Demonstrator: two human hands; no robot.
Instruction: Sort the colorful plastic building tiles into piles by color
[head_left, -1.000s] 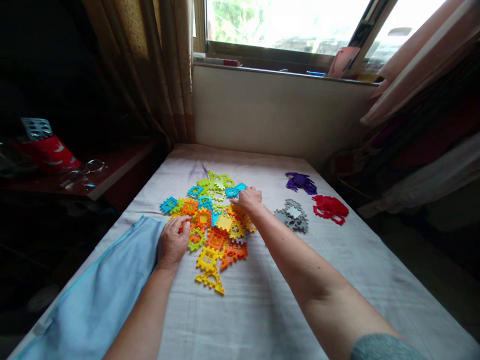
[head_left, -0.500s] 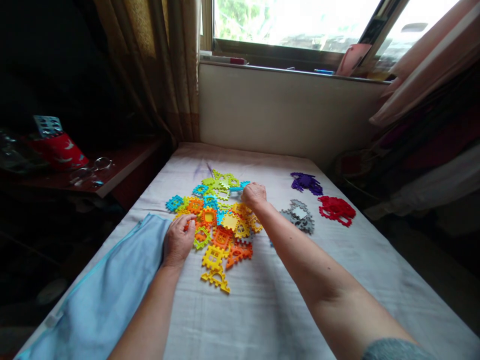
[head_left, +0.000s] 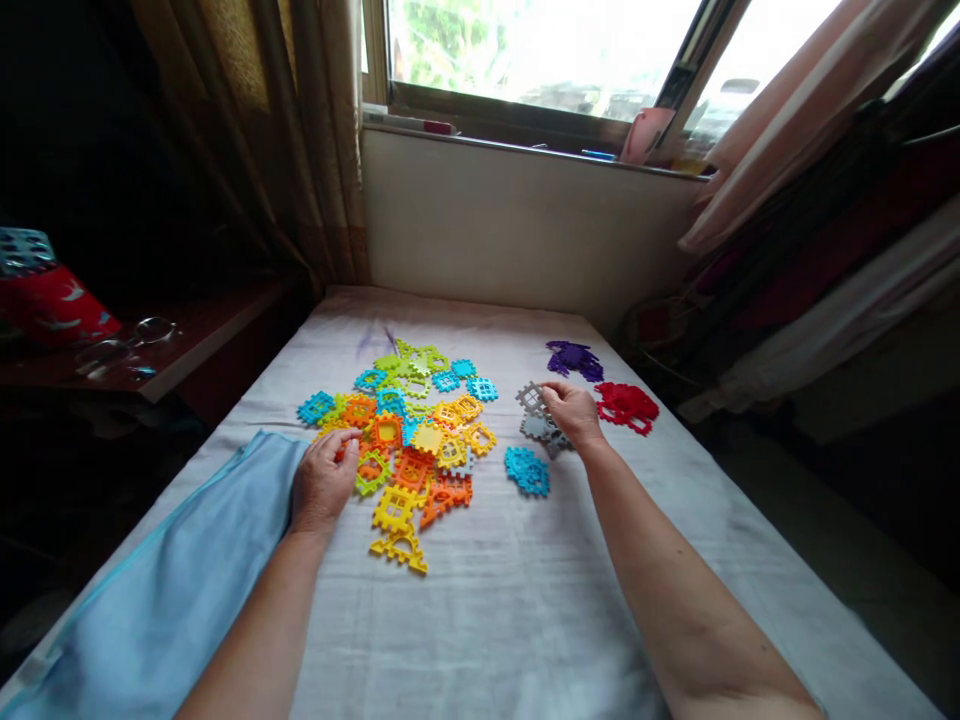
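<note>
Right hand [head_left: 574, 412]: mine, fingers clamped on edge of grey piece [head_left: 531, 399] at far end of grey pile [head_left: 535, 429]; lifted or resting, cannot tell. Left hand [head_left: 324, 480]: mine, fingers curled at left edge of mixed pile [head_left: 411, 468] — cannot tell whether gripping. Risks: notched rim could snag grey neighbours and drag pile; weak pinch could drop piece; right hand could brush red pile [head_left: 628, 406] beside it; left-hand nudge could scatter mixed pieces toward blue stack [head_left: 527, 471].
</note>
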